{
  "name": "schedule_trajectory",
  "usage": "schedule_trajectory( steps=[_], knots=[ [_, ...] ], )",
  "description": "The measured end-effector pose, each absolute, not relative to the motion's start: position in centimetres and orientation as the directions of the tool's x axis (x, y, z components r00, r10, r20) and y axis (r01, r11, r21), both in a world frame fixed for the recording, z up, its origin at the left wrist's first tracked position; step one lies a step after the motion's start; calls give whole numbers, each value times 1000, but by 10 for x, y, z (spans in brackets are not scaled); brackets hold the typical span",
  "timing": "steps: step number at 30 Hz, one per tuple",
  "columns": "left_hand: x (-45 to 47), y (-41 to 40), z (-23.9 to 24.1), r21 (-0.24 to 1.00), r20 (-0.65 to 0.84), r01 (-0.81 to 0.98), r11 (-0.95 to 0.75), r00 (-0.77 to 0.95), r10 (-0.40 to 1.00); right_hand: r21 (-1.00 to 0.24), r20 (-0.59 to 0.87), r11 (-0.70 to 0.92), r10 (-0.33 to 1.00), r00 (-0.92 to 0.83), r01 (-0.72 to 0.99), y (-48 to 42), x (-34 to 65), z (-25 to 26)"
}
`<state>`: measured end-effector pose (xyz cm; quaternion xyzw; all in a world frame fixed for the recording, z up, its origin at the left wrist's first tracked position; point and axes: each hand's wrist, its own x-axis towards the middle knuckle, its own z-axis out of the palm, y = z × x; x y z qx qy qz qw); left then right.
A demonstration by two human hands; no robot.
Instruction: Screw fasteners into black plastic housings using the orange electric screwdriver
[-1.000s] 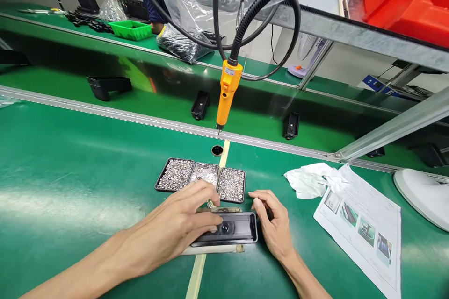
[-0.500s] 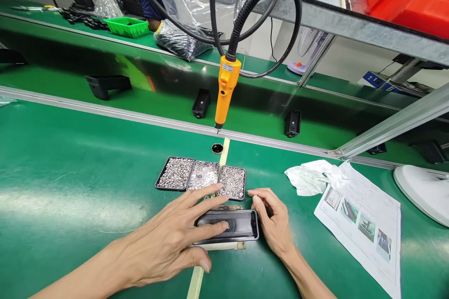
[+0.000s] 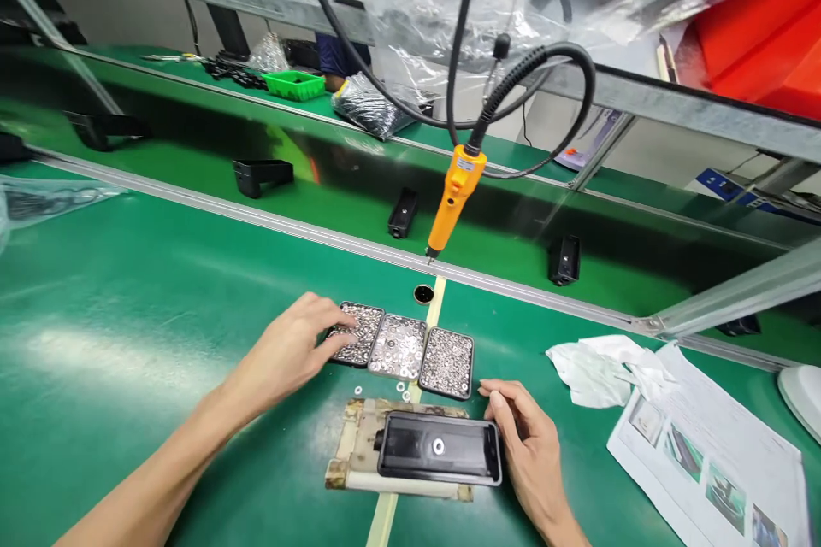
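My left hand [image 3: 301,342] reaches to the left small tray [image 3: 369,342], full of small shiny metal parts. Its thumb and fingertips are among the parts, a little apart from each other. A long black housing [image 3: 410,453], hollow side up, lies on a taped holder [image 3: 339,472]. Near the middle of its floor sits a small metal washer [image 3: 439,446]. My right hand [image 3: 522,444] rests at the housing's right end, fingers loosely bent, thumb by the corner; I see nothing held in it.
Behind the holder stand a tray of washers [image 3: 398,346] and a tray of tiny parts [image 3: 447,361]. A few loose washers [image 3: 401,386] lie in front. An orange electric screwdriver [image 3: 455,197] hangs above a small round cup [image 3: 424,294]. Right are crumpled tissue [image 3: 590,369] and an instruction sheet [image 3: 711,453].
My left hand has left the inside of the housing and moved back and left to the left tray. A washer now shows in the housing. My right hand stays beside it; the view has shifted.
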<state>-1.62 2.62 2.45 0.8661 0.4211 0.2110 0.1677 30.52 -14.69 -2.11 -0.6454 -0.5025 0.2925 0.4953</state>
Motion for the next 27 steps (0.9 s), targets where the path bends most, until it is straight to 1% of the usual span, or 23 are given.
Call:
schedule_trajectory(
  steps=[2, 5, 9, 11, 13, 15, 18, 20, 24, 27],
  knots=[
    [-16, 27, 13, 453, 178, 663, -597, 589, 789, -931, 112, -22, 933, 341, 365, -147, 307, -23],
    [-8, 22, 3, 469, 175, 662, -584, 578, 797, -939, 76, -66, 918, 389, 338, -147, 310, -26],
    [1, 21, -5, 532, 206, 635, -561, 545, 813, -952, -38, -172, 887, 459, 253, -141, 313, -26],
    [2, 22, -9, 569, 245, 606, -556, 521, 818, -951, -43, -178, 885, 463, 251, -131, 315, -18],
    [3, 22, -14, 607, 295, 565, -560, 494, 818, -946, 2, -144, 895, 447, 291, -112, 316, -4],
    [5, 22, -18, 644, 345, 515, -566, 465, 815, -931, 84, -78, 905, 418, 357, -85, 314, 16],
    [9, 19, -22, 688, 407, 433, -582, 434, 804, -895, 233, 68, 914, 332, 442, -33, 304, 51],
    [12, 18, -23, 704, 438, 385, -596, 426, 792, -882, 301, 144, 905, 300, 448, 5, 293, 71],
    [16, 18, -21, 726, 477, 309, -615, 417, 773, -891, 343, 233, 907, 244, 389, 63, 272, 97],
    [17, 17, -19, 756, 480, 260, -601, 405, 779, -897, 348, 253, 910, 226, 362, 76, 263, 101]
  ],
)
